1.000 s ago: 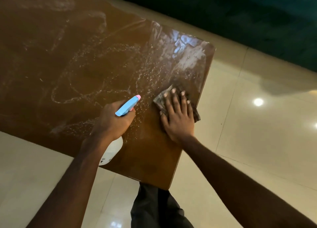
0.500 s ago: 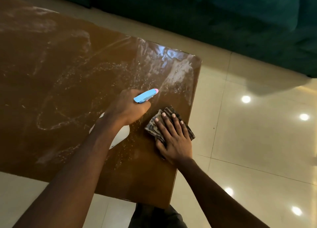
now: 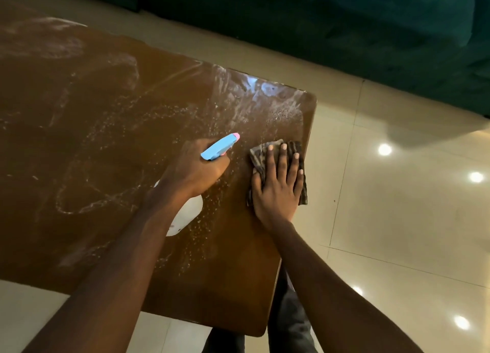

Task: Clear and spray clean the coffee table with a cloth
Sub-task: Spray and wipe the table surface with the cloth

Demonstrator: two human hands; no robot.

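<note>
The brown coffee table [image 3: 100,145] fills the left of the head view, streaked and speckled with white spray. My left hand [image 3: 197,168] grips a spray bottle [image 3: 218,148] with a blue head, pink nozzle tip and white body, held just above the table and pointing toward the far right corner. My right hand [image 3: 277,185] lies flat with fingers spread on a dark patterned cloth [image 3: 261,155], pressing it onto the table near its right edge. Most of the cloth is hidden under the hand.
A dark green sofa [image 3: 344,29] runs along the top, across a strip of floor from the table. Glossy cream floor tiles [image 3: 397,206] with light reflections lie to the right. My dark trousers [image 3: 289,323] show below the table's near corner.
My right hand has slid the cloth toward the table's right edge. The left hand with the bottle has stayed close beside it. The camera has shifted, showing more sofa.
</note>
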